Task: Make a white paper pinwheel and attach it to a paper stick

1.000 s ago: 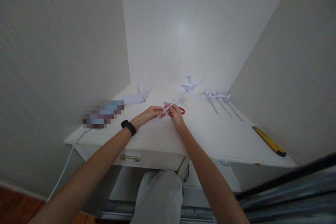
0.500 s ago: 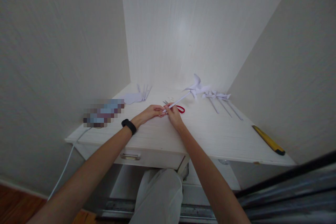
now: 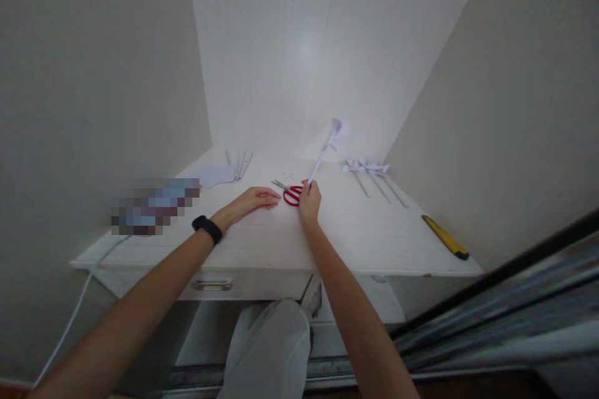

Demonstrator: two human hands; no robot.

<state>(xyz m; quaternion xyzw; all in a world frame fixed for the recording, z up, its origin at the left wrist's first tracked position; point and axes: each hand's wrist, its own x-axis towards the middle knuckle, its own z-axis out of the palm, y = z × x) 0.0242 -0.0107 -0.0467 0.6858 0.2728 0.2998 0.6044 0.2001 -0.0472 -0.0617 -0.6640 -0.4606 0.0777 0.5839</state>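
Observation:
My right hand (image 3: 309, 201) is closed around the lower end of the stick of a white paper pinwheel (image 3: 319, 163). Its blades tilt up toward the back wall and are smeared by motion. To the left, my left hand (image 3: 260, 199) rests low over the tabletop with its fingers stretched out and nothing in them. Red-handled scissors (image 3: 291, 197) lie between the two hands, one handle partly hidden by my right hand. Behind the scissors are a few tiny white bits (image 3: 288, 175).
Several finished pinwheels (image 3: 367, 168) lie at the back right of the white desk (image 3: 262, 243). A yellow utility knife (image 3: 444, 237) is near the right edge. White paper (image 3: 216, 176) and several paper sticks (image 3: 242, 166) lie back left, beside a blurred-out object (image 3: 156, 204) with a cable (image 3: 70, 318).
My left hand has let go of the stick and moved away to the left. My right hand has tipped the pinwheel more upright, and more of the scissors shows.

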